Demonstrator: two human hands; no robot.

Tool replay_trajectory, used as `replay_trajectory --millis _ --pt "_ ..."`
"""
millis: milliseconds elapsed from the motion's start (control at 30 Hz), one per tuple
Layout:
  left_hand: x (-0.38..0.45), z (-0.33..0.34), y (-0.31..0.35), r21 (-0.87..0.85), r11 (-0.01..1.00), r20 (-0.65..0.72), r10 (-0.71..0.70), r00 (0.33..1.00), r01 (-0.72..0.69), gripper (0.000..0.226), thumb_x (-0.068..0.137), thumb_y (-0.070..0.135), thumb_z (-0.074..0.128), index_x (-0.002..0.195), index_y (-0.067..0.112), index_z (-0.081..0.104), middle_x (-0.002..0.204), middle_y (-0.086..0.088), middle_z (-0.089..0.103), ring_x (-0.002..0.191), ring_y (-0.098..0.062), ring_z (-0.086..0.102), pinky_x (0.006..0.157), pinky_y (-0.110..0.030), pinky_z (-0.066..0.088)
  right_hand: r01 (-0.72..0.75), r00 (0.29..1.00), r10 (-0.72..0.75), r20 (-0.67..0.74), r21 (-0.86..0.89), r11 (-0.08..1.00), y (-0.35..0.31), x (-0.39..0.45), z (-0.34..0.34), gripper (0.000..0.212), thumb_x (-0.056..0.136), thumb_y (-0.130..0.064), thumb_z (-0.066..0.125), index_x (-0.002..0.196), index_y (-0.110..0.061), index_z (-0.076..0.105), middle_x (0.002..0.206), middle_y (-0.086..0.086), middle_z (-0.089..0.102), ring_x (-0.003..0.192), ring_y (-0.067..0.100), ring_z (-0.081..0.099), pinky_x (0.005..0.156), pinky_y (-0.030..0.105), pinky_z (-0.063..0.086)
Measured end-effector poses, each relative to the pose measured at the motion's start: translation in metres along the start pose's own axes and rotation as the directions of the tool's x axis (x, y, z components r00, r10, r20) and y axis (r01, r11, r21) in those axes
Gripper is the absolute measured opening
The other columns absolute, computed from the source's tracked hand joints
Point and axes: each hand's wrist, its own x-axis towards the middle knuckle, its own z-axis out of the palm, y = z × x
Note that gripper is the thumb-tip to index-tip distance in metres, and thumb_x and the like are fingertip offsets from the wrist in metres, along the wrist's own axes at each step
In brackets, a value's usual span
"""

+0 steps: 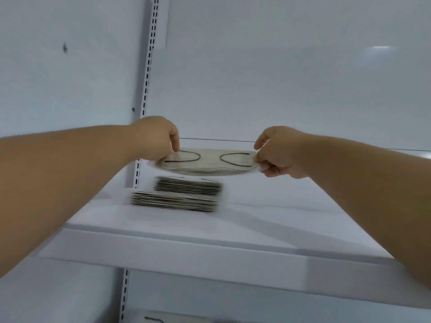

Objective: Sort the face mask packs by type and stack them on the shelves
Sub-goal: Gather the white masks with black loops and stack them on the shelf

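Note:
A flat face mask pack (207,163), pale with two dark ear loops showing, hangs level above the white shelf (210,243). My left hand (158,138) pinches its left end and my right hand (277,151) pinches its right end. Below the pack, on the shelf's left part, sit two stacks of mask packs: a smaller rear stack (188,185) and a wider front stack (175,201) touching it.
The white back panel (279,78) closes the shelf behind. A slotted upright (149,66) runs down the left side. On the shelf below, at the bottom edge, part of another mask pack (154,319) shows.

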Motion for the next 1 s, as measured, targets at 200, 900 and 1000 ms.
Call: replay_trajectory --millis 200,900,1000 --pt "0.005 0.003 -0.056 0.325 0.941 0.347 -0.026 0.937 -0.094 0.037 0.085 -0.004 0.055 0.096 0.028 0.071 0.083 0.010 0.058 0.064 -0.005 0.051 0.048 -0.021 0.036 0.011 0.979 0.068 0.192 -0.386 0.923 -0.034 0.018 0.067 0.023 0.090 0.010 0.051 0.102 -0.002 0.067 0.064 0.007 0.059 0.053 0.015 0.053 0.045 0.018 0.050" --pt "0.000 0.017 -0.067 -0.044 0.935 0.251 0.350 0.902 -0.351 0.012 0.088 0.038 0.070 0.097 0.031 0.072 0.097 0.017 0.067 0.089 -0.006 0.060 0.075 -0.025 0.046 0.318 0.948 -0.225 0.224 -0.664 0.677 -0.021 0.010 0.101 0.035 0.088 -0.062 0.057 0.105 -0.034 0.069 0.107 -0.019 0.059 0.107 0.010 0.056 0.092 0.032 0.043" --pt "-0.006 0.020 -0.063 -0.070 0.930 0.417 0.356 0.836 -0.361 0.031 0.074 0.047 0.083 0.100 0.034 0.072 0.088 0.020 0.066 0.082 0.003 0.061 0.068 -0.020 0.045 0.385 0.916 -0.214 0.338 -0.596 0.705 -0.016 0.004 0.104 0.030 0.079 -0.060 0.072 0.095 -0.034 0.070 0.097 -0.020 0.066 0.097 0.003 0.061 0.088 0.028 0.049"
